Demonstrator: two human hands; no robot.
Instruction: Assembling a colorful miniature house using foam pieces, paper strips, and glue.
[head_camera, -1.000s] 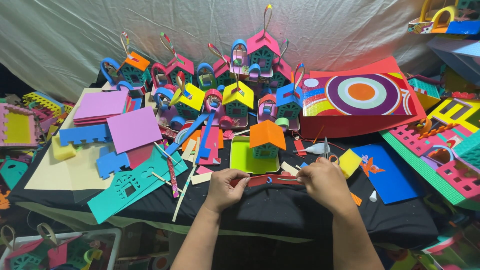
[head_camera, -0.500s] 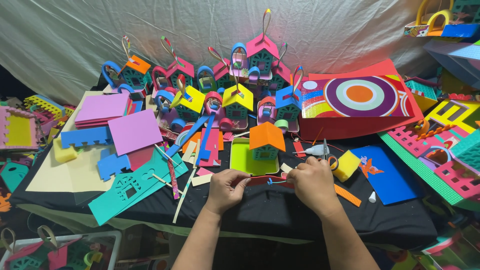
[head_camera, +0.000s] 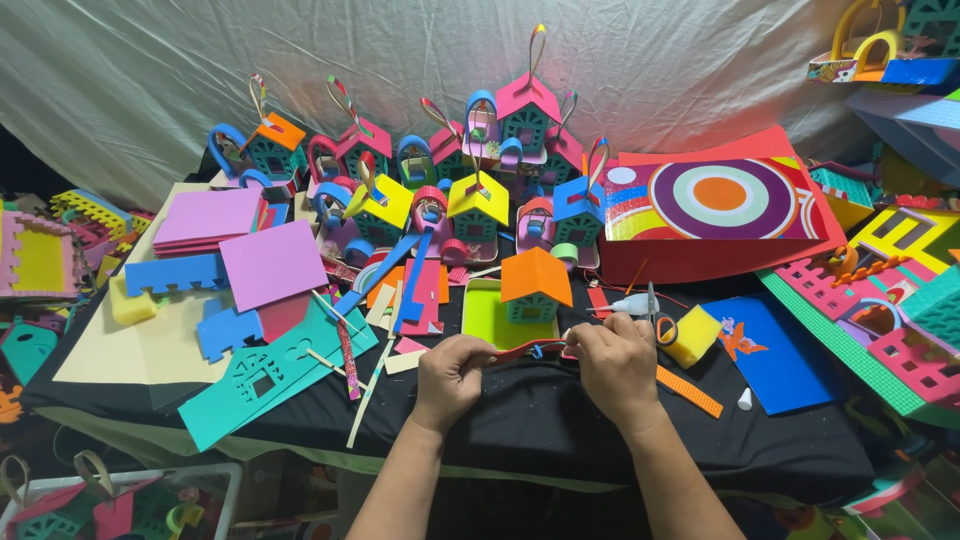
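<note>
Shifted slightly since half a sec ago: both hands a bit lower and nearer front edge of black cloth (head_camera: 560, 420), red strip now stretched flatter betw them; rest of clutter unchanged.

Left hand (head_camera: 452, 375) closed in pinch on left end of thin red foam strip (head_camera: 527, 349), fingers curled under. Right hand (head_camera: 618, 362) likewise pinched shut on right end, knuckles up. Strip held level, just above cloth, right in front of lime-green foam tray (head_camera: 487, 318). Small blue bit at strip's middle, too small to identify.

On tray: little foam house w/ orange roof (head_camera: 535, 280), teal walls. Just right of right hand: scissors w/ orange handles (head_camera: 658, 322), white glue bottle (head_camera: 632, 303), yellow foam block (head_camera: 695, 335). Orange textured strip (head_camera: 688, 390) on cloth near right wrist. Blue foam sheet (head_camera: 785, 355) further right, small white cap (head_camera: 745, 399) beside it.

Left side: teal foam house cut-out (head_camera: 265, 375) lying flat, purple foam square (head_camera: 272, 264), pink foam stack (head_camera: 208, 218), cream sheet (head_camera: 120, 350) underneath.

Behind: row of finished foam houses w/ loop handles, incl. yellow-roofed house (head_camera: 478, 205) and pink-roofed house (head_camera: 527, 105) at back. Red box w/ concentric-circle lid (head_camera: 715, 205) back right. White fabric backdrop (head_camera: 400, 50) behind all.
</note>
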